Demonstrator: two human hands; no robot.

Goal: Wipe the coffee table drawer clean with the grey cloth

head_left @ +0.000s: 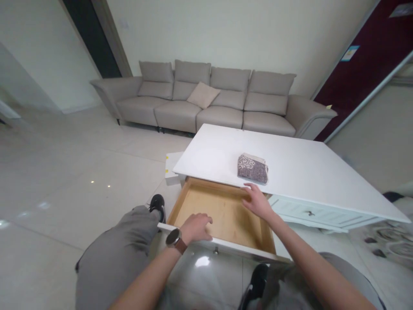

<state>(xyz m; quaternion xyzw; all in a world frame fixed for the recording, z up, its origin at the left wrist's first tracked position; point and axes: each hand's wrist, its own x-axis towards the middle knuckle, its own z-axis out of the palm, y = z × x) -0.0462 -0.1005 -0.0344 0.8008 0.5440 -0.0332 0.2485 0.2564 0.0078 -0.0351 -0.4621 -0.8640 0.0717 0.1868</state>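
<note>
With my left hand (197, 227) and right hand (256, 201) loosely wide and empty by the drawer (226, 213), I judge the one-o'clock folded cloth (252, 169) soft, light, best gripped by its sides.

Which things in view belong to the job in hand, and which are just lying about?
Job, judging by the hands:
- open drawer, left hand at its front
- white table, right hand near its edge
- folded cloth, close by

Just about:
- sofa
- cushion
- white box on the floor
</note>
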